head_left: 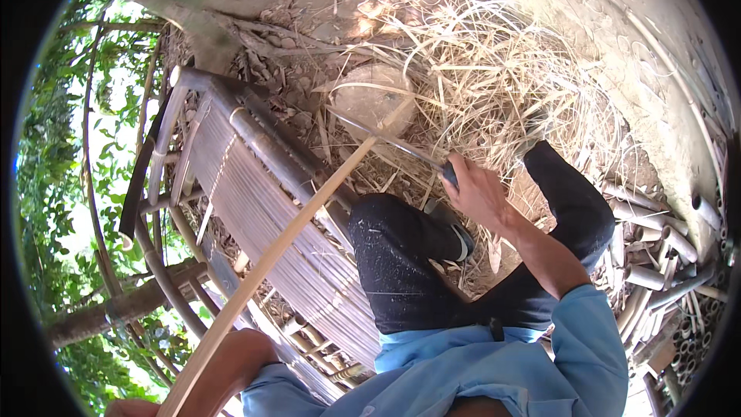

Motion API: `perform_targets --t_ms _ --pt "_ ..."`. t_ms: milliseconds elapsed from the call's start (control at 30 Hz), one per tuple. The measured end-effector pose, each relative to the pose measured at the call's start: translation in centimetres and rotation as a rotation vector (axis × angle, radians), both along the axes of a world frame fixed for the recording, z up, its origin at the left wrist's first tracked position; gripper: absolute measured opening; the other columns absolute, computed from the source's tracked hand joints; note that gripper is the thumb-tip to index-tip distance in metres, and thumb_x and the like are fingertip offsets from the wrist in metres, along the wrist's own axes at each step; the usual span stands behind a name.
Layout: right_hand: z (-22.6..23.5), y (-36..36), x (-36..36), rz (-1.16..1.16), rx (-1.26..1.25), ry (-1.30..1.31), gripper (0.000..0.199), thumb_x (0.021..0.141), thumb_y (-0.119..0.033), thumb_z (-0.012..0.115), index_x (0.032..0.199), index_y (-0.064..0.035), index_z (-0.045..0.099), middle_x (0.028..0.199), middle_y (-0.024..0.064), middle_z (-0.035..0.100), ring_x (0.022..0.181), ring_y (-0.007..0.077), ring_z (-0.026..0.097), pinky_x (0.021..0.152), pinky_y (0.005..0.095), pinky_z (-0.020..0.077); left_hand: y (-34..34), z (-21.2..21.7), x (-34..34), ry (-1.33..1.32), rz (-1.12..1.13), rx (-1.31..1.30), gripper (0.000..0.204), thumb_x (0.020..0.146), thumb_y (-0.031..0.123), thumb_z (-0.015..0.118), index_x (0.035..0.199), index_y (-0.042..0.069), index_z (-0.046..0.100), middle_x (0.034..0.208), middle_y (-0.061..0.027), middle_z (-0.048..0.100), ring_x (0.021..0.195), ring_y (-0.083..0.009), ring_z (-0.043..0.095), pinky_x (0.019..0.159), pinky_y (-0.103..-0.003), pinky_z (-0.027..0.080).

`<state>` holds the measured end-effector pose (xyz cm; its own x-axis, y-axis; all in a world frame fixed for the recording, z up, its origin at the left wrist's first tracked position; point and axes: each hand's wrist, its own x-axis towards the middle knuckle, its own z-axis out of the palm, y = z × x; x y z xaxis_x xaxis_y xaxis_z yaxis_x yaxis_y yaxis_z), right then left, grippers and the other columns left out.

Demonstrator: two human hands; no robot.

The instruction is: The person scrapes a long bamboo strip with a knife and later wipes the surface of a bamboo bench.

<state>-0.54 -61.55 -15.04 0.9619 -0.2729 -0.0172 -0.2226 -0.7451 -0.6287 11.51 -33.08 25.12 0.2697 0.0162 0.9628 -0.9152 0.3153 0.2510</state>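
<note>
At the lower left edge my left hand (pixel 133 408), only partly in the picture, is closed on the near end of a long pale bamboo strip (pixel 282 241). The strip slants up and away to the right, and its far end reaches over a round wooden block (pixel 372 91) on the ground. In front of my knees my right hand (pixel 476 193) grips the dark handle of a knife (pixel 413 150). Its thin, straight blade points left and crosses the strip close to the block. A thin, curved sliver (pixel 378 86) arches over the block near the strip's far end.
A slatted bamboo bench (pixel 262 208) lies under the strip on my left. Beyond the block spreads a heap of pale shavings (pixel 502 69). Cut bamboo tubes (pixel 648 243) are piled at the right, by a wall. A tree trunk (pixel 212 38) stands at the far left.
</note>
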Motion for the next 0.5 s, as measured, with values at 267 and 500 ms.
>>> perform_targets --t_ms 267,500 --pt "-1.3 2.9 0.5 0.027 0.166 -0.005 0.035 0.096 -0.02 0.067 0.116 0.0018 0.048 0.076 0.0224 0.066 0.058 0.0412 0.065 0.052 0.0465 0.0528 -3.1 -5.9 -1.9 0.327 -0.275 -0.135 0.047 0.102 0.051 0.044 0.07 0.017 0.037 0.055 0.003 0.03 0.038 -0.0103 0.026 0.043 -0.027 0.026" --pt "3.8 5.9 3.3 0.173 0.327 -0.371 0.035 0.096 -0.022 0.07 0.112 0.0018 0.049 0.075 0.0168 0.066 0.055 0.0249 0.066 0.042 0.0367 0.0499 -5.9 -9.9 -1.5 0.221 -0.229 -0.239 0.039 0.102 0.04 0.045 0.072 0.015 0.041 0.053 0.0049 0.03 0.036 -0.0064 0.031 0.036 -0.022 0.027"
